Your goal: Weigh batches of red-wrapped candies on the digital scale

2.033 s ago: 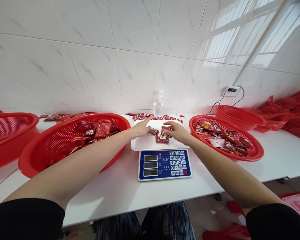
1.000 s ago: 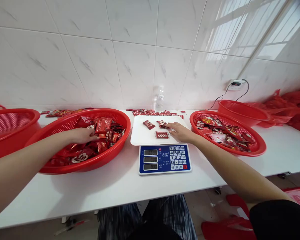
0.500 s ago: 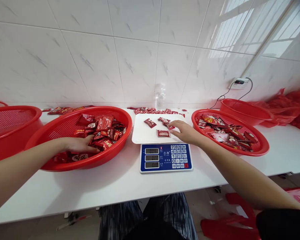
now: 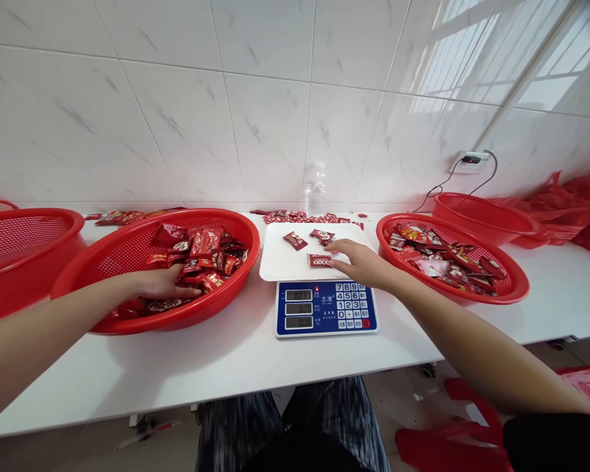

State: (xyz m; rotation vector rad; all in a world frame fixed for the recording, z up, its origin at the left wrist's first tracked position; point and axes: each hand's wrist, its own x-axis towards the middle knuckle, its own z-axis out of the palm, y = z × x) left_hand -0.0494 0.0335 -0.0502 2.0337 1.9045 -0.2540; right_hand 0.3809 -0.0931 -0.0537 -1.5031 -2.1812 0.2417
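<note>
My left hand (image 4: 170, 283) reaches into a red plastic basket (image 4: 98, 259), thumb and forefinger apart among red-wrapped candies (image 4: 206, 242). Its other fingertips are hidden by the hand and wrappers. My right hand (image 4: 356, 262) hangs low over the white tray (image 4: 275, 262) of a digital scale (image 4: 327, 314), fingers and thumb apart. Its fingertips are at a dark red wrapped candy (image 4: 319, 261). A bit of another wrapper shows between the fingers and thumb. Two more wrapped candies, one at the left (image 4: 295, 240) and one at the back (image 4: 322, 235), lie on the tray.
Right of the scale stands a second red basket (image 4: 514, 288) of mixed candies. Another red basket (image 4: 486, 213) and red mesh bags (image 4: 565, 203) are behind it. One more basket (image 4: 29, 223) is at far left. A clear bottle (image 4: 317, 187) and loose packets (image 4: 285, 217) sit by the wall.
My left hand has shifted slightly right among the candies. My right hand has moved a little left, over the candies on the tray. The top reading on the scale has changed.
</note>
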